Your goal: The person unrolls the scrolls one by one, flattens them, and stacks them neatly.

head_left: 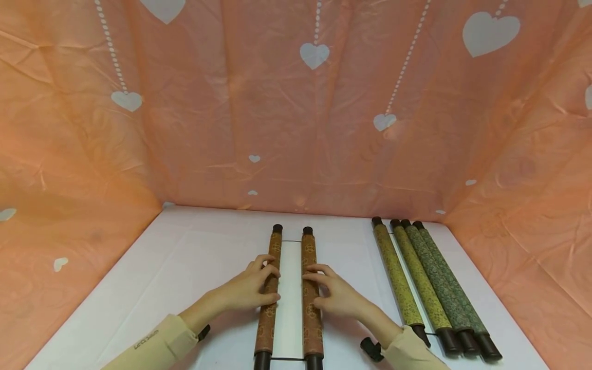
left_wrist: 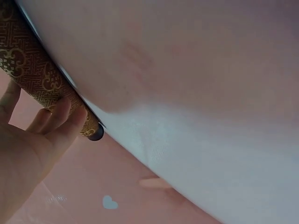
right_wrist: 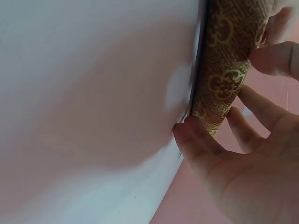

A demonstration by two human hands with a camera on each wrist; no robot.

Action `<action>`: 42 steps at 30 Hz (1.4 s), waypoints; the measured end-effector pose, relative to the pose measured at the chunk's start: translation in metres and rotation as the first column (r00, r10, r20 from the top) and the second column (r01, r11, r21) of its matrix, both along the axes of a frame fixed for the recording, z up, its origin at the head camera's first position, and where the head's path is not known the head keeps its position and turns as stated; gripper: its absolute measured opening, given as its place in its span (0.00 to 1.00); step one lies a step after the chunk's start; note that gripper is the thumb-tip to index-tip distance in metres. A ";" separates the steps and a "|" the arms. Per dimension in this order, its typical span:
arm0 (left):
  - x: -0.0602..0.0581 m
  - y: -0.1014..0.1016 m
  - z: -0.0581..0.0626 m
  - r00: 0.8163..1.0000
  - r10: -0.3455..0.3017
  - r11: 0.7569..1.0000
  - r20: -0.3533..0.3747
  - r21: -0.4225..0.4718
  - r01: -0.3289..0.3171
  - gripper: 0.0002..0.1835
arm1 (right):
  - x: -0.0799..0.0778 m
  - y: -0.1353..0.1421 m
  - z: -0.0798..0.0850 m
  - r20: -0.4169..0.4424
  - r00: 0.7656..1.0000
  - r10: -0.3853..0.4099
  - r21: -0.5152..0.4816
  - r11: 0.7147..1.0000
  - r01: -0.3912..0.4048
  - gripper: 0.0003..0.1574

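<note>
A brown scroll with gold patterns lies on the white table in the head view, its left roll [head_left: 265,329] and right roll [head_left: 312,329] apart. A narrow white strip [head_left: 290,303] shows between the rolls. My left hand [head_left: 247,289] holds the left roll near its middle, fingers bent over it. On the opposite side, my right hand [head_left: 339,295] grips the right roll with bent fingers and thumb. Both wrist views show fingers against the patterned cloth, with the left roll [left_wrist: 32,60] and the right roll [right_wrist: 226,60] close up. Dark knobs cap the roll ends.
To the right lie a yellow scroll [head_left: 398,272], its two rolls slightly apart, and a green scroll [head_left: 439,277] with its rolls side by side. The white table [head_left: 139,277] is bordered by an orange curtain [head_left: 287,128] with pale hearts.
</note>
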State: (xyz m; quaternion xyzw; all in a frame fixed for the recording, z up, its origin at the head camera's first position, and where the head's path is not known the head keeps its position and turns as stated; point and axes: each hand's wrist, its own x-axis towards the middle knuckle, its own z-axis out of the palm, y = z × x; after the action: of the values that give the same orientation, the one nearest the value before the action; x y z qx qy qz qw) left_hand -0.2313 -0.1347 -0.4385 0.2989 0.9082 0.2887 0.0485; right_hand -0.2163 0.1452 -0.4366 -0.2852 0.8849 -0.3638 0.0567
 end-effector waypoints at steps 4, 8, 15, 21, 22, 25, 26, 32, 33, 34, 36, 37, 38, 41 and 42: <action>0.000 0.000 -0.002 0.999 0.041 0.999 -0.018 -0.006 -0.041 0.22 | 0.000 0.002 0.000 -0.017 0.999 -0.027 0.001 1.000 0.027 0.36; 0.000 -0.001 -0.002 0.996 0.083 0.997 -0.030 -0.003 -0.083 0.23 | -0.001 0.003 -0.001 -0.005 0.998 -0.060 -0.011 0.998 0.060 0.31; 0.002 -0.004 -0.002 0.993 0.117 0.993 -0.017 0.011 -0.116 0.27 | 0.000 0.004 0.000 -0.002 0.996 -0.087 -0.029 0.996 0.087 0.37; 0.002 -0.008 -0.003 0.995 0.099 0.995 0.012 0.023 -0.099 0.26 | 0.001 0.007 0.000 -0.006 0.995 -0.097 -0.030 0.995 0.097 0.35; 0.002 -0.008 -0.003 0.996 0.090 0.996 0.015 0.022 -0.090 0.26 | 0.001 0.008 -0.001 -0.004 0.995 -0.095 -0.033 0.995 0.095 0.35; 0.002 -0.010 -0.003 0.998 0.065 0.998 0.024 0.019 -0.066 0.25 | 0.000 0.010 -0.003 0.006 0.996 -0.086 -0.043 0.995 0.086 0.33; 0.002 -0.011 -0.003 0.998 0.059 0.998 0.027 0.016 -0.060 0.25 | 0.000 0.010 -0.003 0.005 0.997 -0.081 -0.044 0.996 0.081 0.32; 0.003 -0.014 -0.003 0.999 0.032 0.999 0.029 -0.004 -0.032 0.24 | 0.001 0.013 -0.005 -0.017 0.998 -0.062 -0.012 0.998 0.061 0.32; 0.003 -0.015 -0.003 0.999 0.029 1.000 0.027 -0.010 -0.028 0.25 | 0.002 0.014 -0.005 -0.021 0.998 -0.063 -0.003 0.998 0.063 0.32; 0.004 -0.015 -0.002 0.999 0.026 0.999 0.025 -0.019 -0.026 0.25 | 0.002 0.015 -0.005 -0.026 0.998 -0.065 0.005 0.998 0.065 0.32; 0.004 -0.017 -0.001 0.999 0.024 0.999 0.022 -0.035 -0.023 0.26 | 0.003 0.017 -0.005 -0.037 0.997 -0.068 0.013 0.998 0.069 0.31; 0.005 -0.018 -0.001 0.999 0.025 0.999 0.022 -0.040 -0.024 0.27 | 0.004 0.018 -0.005 -0.040 0.997 -0.072 0.013 0.997 0.072 0.30; 0.005 -0.018 0.000 0.999 0.027 0.999 0.023 -0.043 -0.026 0.27 | 0.004 0.019 -0.005 -0.042 0.996 -0.076 0.012 0.997 0.076 0.29; 0.006 -0.021 0.000 0.999 0.039 0.998 0.031 -0.042 -0.038 0.27 | 0.005 0.023 -0.004 -0.038 0.995 -0.091 0.007 0.996 0.091 0.28; 0.006 -0.022 0.000 0.998 0.043 0.998 0.034 -0.040 -0.042 0.27 | 0.005 0.024 -0.004 -0.036 0.995 -0.096 0.007 0.995 0.096 0.27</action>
State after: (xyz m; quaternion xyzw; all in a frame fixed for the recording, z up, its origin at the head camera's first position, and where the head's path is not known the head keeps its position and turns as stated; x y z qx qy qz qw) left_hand -0.2253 -0.1570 -0.4382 0.2734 0.9189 0.2770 0.0638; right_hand -0.2115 0.1692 -0.4402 -0.2484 0.9001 -0.3572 0.0245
